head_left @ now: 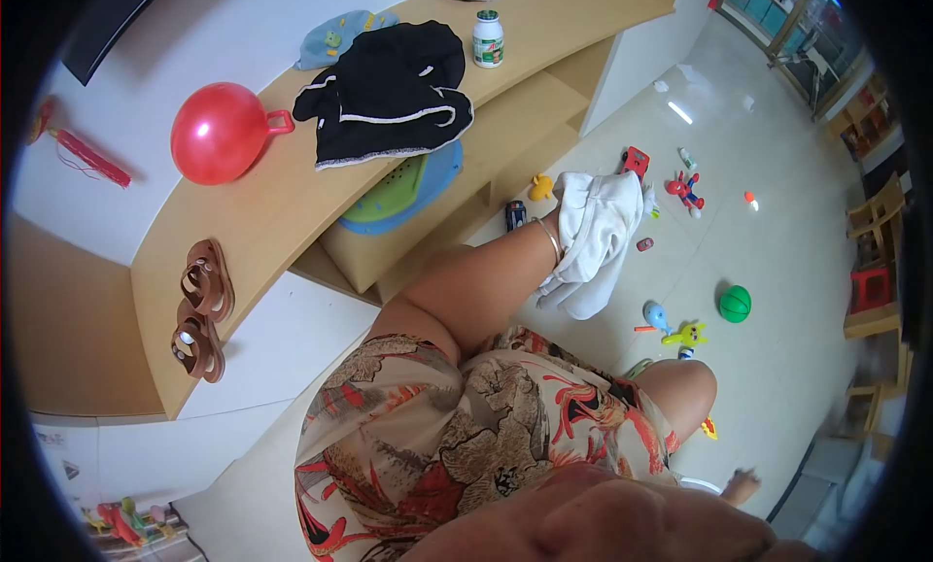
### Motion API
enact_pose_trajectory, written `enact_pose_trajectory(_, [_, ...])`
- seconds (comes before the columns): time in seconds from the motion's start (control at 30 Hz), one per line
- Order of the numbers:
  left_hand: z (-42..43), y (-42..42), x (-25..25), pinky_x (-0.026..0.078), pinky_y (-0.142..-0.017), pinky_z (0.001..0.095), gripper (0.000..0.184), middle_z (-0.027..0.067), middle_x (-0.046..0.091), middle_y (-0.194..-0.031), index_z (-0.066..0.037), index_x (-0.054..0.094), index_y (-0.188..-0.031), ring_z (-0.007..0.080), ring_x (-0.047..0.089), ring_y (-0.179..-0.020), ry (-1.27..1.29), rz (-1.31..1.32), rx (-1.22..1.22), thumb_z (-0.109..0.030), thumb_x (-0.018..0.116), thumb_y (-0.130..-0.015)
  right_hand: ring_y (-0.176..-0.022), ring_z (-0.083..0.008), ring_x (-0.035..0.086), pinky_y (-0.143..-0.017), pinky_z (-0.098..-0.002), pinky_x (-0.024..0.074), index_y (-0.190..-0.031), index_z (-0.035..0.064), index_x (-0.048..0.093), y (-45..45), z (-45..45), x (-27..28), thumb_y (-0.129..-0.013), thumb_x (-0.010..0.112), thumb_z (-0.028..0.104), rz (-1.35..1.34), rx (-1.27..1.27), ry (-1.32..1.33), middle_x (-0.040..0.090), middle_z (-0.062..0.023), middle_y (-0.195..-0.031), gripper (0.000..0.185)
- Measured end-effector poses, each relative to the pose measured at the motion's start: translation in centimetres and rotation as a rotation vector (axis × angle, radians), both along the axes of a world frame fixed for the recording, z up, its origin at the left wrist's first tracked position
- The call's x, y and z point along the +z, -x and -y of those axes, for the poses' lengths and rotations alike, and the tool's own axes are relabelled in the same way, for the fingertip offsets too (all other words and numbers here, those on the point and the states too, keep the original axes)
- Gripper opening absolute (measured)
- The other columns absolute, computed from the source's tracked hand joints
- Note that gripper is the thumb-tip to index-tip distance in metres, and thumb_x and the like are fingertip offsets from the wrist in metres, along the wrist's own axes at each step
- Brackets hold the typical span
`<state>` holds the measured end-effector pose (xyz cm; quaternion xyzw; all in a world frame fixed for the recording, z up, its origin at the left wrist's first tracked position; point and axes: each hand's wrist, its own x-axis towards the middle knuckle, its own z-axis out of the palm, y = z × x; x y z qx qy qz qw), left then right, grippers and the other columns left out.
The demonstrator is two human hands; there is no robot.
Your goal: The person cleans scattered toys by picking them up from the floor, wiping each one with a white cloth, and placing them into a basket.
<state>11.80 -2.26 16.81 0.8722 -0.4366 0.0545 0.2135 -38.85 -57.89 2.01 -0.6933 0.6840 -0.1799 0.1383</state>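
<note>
A bunched white cloth hangs around the end of my left arm, just past a bracelet. My left hand holds the cloth, which hides its fingers. Toward the lower right, my right hand is small and blurred near the floor; its fingers look bent, and nothing in them can be made out. Patterned fabric covers my body. Beyond the white cloth, a red toy vehicle and a red and blue figure lie on the floor.
The curved wooden bench bears a red ball, black clothing, a white bottle and brown sandals. A dark can, green ball and yellow toy are on the floor. Wooden furniture stands right.
</note>
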Motion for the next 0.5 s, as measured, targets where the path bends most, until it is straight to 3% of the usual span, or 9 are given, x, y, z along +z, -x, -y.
enact_pose_trajectory(0.07, [0.2, 0.0, -0.7, 0.045, -0.072, 0.0301, 0.026, 0.0082, 0.057, -0.095, -0.005, 0.055, -0.105, 0.0189, 0.057, -0.091, -0.063, 0.087, 0.003, -0.016, 0.053, -0.082, -0.084, -0.0297, 0.063, -0.077, -0.0401, 0.0501, -0.100, -0.0031, 0.058, 9.2, 2.2, -3.9, -0.086, 0.053, 0.034, -0.296, 0.059, -0.274, 0.064, -0.0184, -0.084, 0.040])
enact_pose_trajectory(0.1, [0.3, 0.0, -0.8, 0.045, -0.073, 0.0299, 0.027, 0.0083, 0.057, -0.096, -0.005, 0.054, -0.106, 0.0188, 0.057, -0.092, -0.073, 0.121, 0.004, -0.016, 0.053, -0.081, -0.083, -0.0295, 0.063, -0.077, -0.0400, 0.0501, -0.100, -0.0029, 0.058, 10.8, 0.8, -4.6, -0.086, 0.053, 0.034, -0.342, -0.005, -0.362, 0.064, -0.0182, -0.084, 0.040])
enact_pose_trajectory(0.23, [0.7, 0.1, -1.7, 0.045, -0.075, 0.0289, 0.030, 0.0089, 0.057, -0.100, -0.004, 0.053, -0.109, 0.0184, 0.056, -0.096, -0.115, 0.267, 0.004, -0.017, 0.053, -0.081, -0.082, -0.0286, 0.063, -0.075, -0.0395, 0.0503, -0.101, -0.0023, 0.058, 9.5, -4.6, -7.2, -0.086, 0.053, 0.033, -0.242, -0.143, -0.446, 0.064, -0.0173, -0.084, 0.039])
enact_pose_trajectory(0.27, [0.8, -0.2, -2.9, 0.048, -0.073, 0.0286, 0.031, 0.0091, 0.060, -0.092, -0.003, 0.057, -0.105, 0.0209, 0.059, -0.090, 0.163, 0.271, 0.001, -0.010, 0.057, -0.076, -0.082, -0.0284, 0.063, -0.074, -0.0394, 0.0504, -0.101, -0.0021, 0.058, 9.0, -5.3, -7.7, -0.086, 0.053, 0.033, -0.216, -0.152, -0.455, 0.064, -0.0171, -0.084, 0.039])
enact_pose_trajectory(0.33, [0.5, -0.3, -3.9, 0.048, -0.072, 0.0287, 0.030, 0.0090, 0.059, -0.092, -0.003, 0.056, -0.104, 0.0211, 0.059, -0.089, 0.277, 0.227, -0.009, -0.011, 0.057, -0.076, -0.081, -0.0280, 0.063, -0.073, -0.0392, 0.0505, -0.101, -0.0018, 0.058, 8.2, -6.3, -8.5, -0.086, 0.054, 0.033, -0.173, -0.155, -0.467, 0.064, -0.0167, -0.083, 0.038])
enact_pose_trajectory(0.5, [-1.1, -0.2, -2.7, 0.048, -0.071, 0.0289, 0.027, 0.0088, 0.059, -0.089, -0.003, 0.056, -0.101, 0.0215, 0.059, -0.087, 0.129, 0.167, 0.029, -0.012, 0.058, -0.076, -0.080, -0.0269, 0.064, -0.071, -0.0386, 0.0507, -0.102, -0.0010, 0.059, 7.5, -6.5, -10.8, -0.086, 0.054, 0.032, -0.104, -0.146, -0.472, 0.064, -0.0157, -0.083, 0.037])
